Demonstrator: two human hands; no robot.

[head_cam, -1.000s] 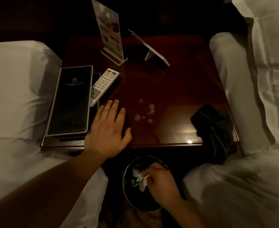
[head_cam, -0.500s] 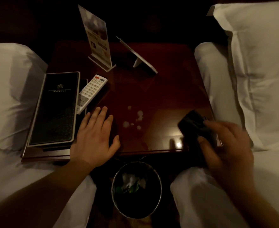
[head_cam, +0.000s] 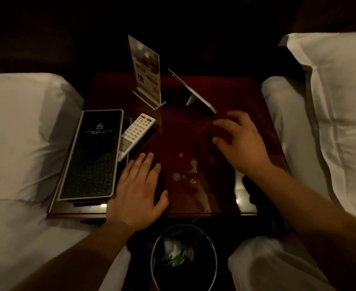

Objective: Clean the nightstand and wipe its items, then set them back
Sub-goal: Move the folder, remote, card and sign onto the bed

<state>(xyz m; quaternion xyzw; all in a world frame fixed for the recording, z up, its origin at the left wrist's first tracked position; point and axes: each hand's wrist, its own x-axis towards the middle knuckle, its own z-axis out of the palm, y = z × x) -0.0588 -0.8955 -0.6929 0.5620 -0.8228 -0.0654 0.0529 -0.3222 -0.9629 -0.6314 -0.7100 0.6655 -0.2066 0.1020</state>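
The dark red nightstand (head_cam: 179, 131) stands between two beds. My left hand (head_cam: 137, 192) lies flat on its front left part, holding nothing. My right hand (head_cam: 240, 141) hovers over the middle right with fingers spread and nothing visible in them, just in front of a small tilted stand card (head_cam: 193, 93). A dark cloth (head_cam: 249, 186) lies at the front right edge, mostly hidden under my right forearm. Pale wet spots (head_cam: 185, 169) dot the top between my hands. A white remote (head_cam: 137, 133) leans on a black leather folder (head_cam: 93, 154). An upright sign holder (head_cam: 146, 72) stands at the back.
A round wastebin (head_cam: 183, 259) with crumpled tissue sits on the floor right below the nightstand's front edge. White bedding (head_cam: 21, 143) presses against the left side, and a white bed with a pillow (head_cam: 340, 114) against the right. The wall behind is dark.
My right hand left the wastebin, passed over the dark cloth at the front right corner, and now reaches across the top toward the stand card. My left hand stayed flat.
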